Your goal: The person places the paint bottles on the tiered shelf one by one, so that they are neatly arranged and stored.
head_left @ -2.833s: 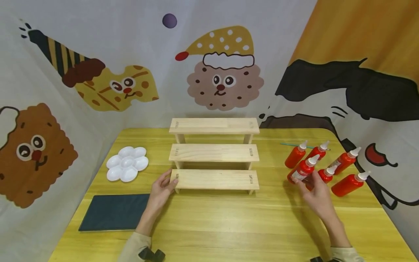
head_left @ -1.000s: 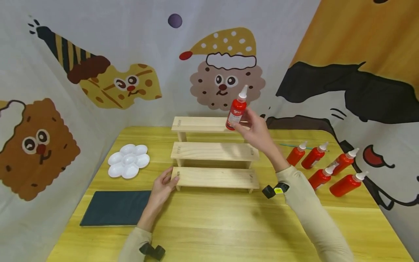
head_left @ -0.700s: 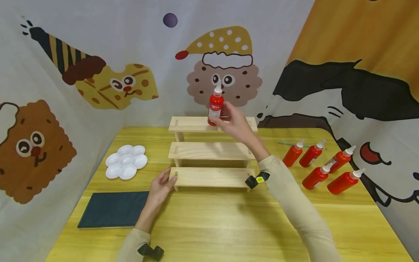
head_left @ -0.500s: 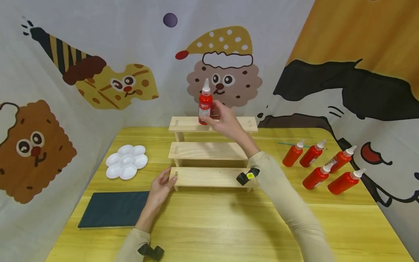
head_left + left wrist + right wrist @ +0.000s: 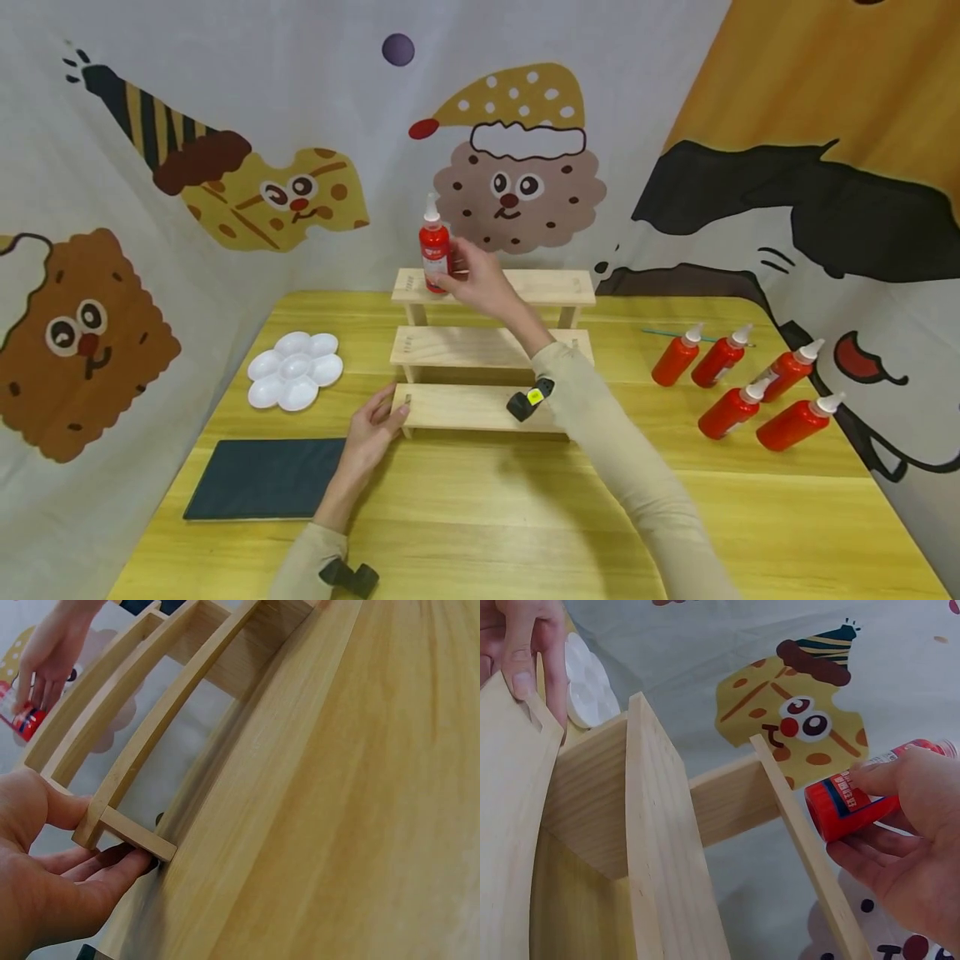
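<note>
My right hand grips a red paint bottle with a white pointed cap, upright at the left end of the top tier. In the right wrist view the bottle appears just off the top board's edge; whether its base touches the board I cannot tell. A three-tier wooden stand occupies the table's middle. My left hand holds the left end of its lowest tier, thumb on top. The left wrist view shows those fingers curled under the board beside its leg.
Several red paint bottles stand or tilt at the right, a thin teal brush behind them. On the left lie a white flower-shaped palette and a dark rectangular board. A cartoon-printed cloth hangs behind the table.
My right hand took one paint bottle from the group at the right and carried it left across to the top tier's left end. My left hand has stayed on the lowest tier.
</note>
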Action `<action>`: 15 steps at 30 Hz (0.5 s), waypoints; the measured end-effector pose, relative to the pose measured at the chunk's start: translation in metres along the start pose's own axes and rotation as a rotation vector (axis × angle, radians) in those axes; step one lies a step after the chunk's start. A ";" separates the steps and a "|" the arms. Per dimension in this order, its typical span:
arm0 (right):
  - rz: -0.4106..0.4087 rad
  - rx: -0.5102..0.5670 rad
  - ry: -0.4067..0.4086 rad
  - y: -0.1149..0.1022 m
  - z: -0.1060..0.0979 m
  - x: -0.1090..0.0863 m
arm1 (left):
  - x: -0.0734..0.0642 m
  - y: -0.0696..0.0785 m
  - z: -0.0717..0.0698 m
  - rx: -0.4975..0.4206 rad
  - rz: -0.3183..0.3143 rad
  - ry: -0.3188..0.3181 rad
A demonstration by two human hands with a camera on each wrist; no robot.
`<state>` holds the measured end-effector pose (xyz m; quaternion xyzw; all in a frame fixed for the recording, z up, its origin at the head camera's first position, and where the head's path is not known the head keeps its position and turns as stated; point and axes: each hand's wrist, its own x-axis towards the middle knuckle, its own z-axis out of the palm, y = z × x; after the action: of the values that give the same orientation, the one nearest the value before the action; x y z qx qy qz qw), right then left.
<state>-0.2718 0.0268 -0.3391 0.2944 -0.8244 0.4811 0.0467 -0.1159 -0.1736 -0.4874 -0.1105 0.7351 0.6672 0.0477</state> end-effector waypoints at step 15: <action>0.028 0.008 -0.008 0.005 0.015 0.009 | -0.002 0.000 0.000 -0.002 0.001 0.012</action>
<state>-0.2785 0.0124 -0.3478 0.2848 -0.8267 0.4839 0.0355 -0.1143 -0.1736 -0.4871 -0.1144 0.7347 0.6674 0.0428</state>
